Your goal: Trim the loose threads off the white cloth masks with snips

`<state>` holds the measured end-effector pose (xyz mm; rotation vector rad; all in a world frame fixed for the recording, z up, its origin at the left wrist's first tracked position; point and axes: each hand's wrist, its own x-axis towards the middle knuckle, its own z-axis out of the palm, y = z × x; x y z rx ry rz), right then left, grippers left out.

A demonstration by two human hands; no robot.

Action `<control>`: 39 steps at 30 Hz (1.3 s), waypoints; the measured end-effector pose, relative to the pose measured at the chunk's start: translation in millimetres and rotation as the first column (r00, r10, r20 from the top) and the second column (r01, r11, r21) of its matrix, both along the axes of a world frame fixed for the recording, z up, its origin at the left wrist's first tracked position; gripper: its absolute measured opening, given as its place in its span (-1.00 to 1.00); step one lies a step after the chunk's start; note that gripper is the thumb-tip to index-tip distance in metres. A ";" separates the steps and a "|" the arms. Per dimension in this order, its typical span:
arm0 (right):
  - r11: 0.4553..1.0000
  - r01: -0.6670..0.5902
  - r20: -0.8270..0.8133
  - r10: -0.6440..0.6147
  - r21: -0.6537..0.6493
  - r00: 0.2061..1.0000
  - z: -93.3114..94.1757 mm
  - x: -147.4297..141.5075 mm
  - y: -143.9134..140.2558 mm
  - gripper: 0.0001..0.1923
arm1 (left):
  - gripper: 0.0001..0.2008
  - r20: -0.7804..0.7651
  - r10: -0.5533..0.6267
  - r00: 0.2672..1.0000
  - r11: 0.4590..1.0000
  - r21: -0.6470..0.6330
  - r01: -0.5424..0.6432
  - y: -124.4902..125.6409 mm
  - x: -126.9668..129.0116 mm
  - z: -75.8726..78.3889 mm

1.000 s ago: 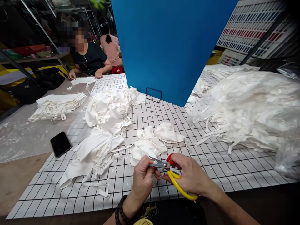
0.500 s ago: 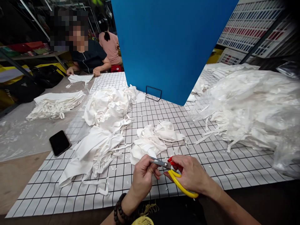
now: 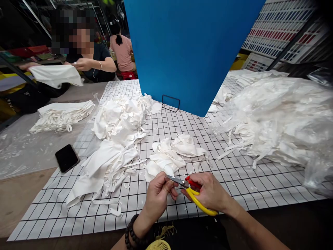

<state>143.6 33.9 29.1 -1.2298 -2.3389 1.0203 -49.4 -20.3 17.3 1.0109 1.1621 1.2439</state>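
Note:
My right hand (image 3: 212, 192) is wrapped round a pair of scissors (image 3: 203, 205) with one red and one yellow handle. The blades point left and look nearly closed, their tips at the fingers of my left hand (image 3: 158, 191). Those left fingers are pinched together at the near edge of a crumpled white fabric piece (image 3: 166, 159) and appear to hold it, though the gripped part is mostly hidden. Small white snippets are scattered on the checked cloth around both hands.
White fabric pieces with straps (image 3: 104, 166) lie left, below a larger heap (image 3: 122, 114). A phone (image 3: 67, 158) lies further left. A plastic-covered white pile (image 3: 281, 121) is at right. A blue panel (image 3: 192, 52) stands ahead. Across the table a co-worker (image 3: 104, 64) holds white fabric.
The scissor handles have come slightly closer together in my right hand. My left hand has barely moved. The co-worker has lifted a white fabric piece off the table toward the left.

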 end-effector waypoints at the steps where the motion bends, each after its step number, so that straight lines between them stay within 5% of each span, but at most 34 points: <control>1: 0.997 0.002 -0.066 -0.007 -0.081 0.998 -3.4 2.1 2.2 -0.59 | -0.75 0.025 0.003 1.000 1.000 0.007 -0.003 0.3 0.0 -0.4; 4: 0.940 0.039 -0.270 -0.137 -0.339 0.953 -13.7 10.0 15.3 -0.66 | -0.75 0.058 0.035 0.998 0.997 0.059 -0.039 -0.4 -2.8 1.2; 8: 0.900 0.101 -0.388 -0.282 -0.425 0.878 -24.4 9.2 39.4 -0.67 | -0.77 -0.017 0.119 0.993 0.976 0.188 -0.113 -7.3 -17.1 12.1; 16: 0.917 -0.230 -0.476 0.051 -0.326 0.878 -24.1 -61.3 71.1 -0.62 | -0.82 0.112 0.107 0.988 0.871 0.469 -0.147 -8.0 -57.1 47.6; 19: 0.882 -0.371 -0.442 0.220 -0.291 0.870 -26.7 -91.0 80.4 -0.64 | -0.81 0.151 0.049 0.987 0.867 0.484 -0.117 -4.9 -67.0 55.8; 22: 0.876 -0.397 -0.433 0.255 -0.275 0.864 -31.2 -105.1 94.4 -0.70 | -0.81 0.173 0.029 0.984 0.867 0.486 -0.111 -5.8 -79.5 58.3; 25: 0.918 -0.317 -0.443 0.188 -0.237 0.877 -31.7 -97.3 111.6 -0.77 | -0.83 0.206 0.051 0.977 0.868 0.474 -0.146 -6.0 -93.8 55.5; 31: 0.992 0.112 -0.567 -0.124 -0.057 0.814 -10.5 -36.5 110.4 -0.80 | -0.85 0.204 0.214 0.955 0.880 0.384 -0.279 9.3 -109.5 27.3; 33: 0.979 0.200 -0.575 -0.147 0.029 0.805 -4.2 -12.6 92.7 -0.78 | -0.81 0.097 0.253 0.963 0.909 0.317 -0.271 14.2 -112.8 10.6; 35: 0.996 0.090 -0.453 -0.069 0.024 0.889 -3.1 9.0 71.1 -0.84 | -0.75 -0.174 0.228 0.958 0.960 0.201 -0.192 15.1 -117.8 -7.7; 37: 0.987 -0.107 -0.274 0.070 -0.123 0.959 -7.9 26.5 51.4 -0.89 | -0.72 -0.514 0.125 0.849 0.992 0.058 -0.111 10.8 -124.3 -24.3; 39: 0.940 -0.174 -0.162 0.130 -0.293 0.978 -16.9 38.2 38.2 -0.93 | -0.72 -0.749 0.066 0.660 0.993 -0.013 -0.113 2.4 -130.0 -34.8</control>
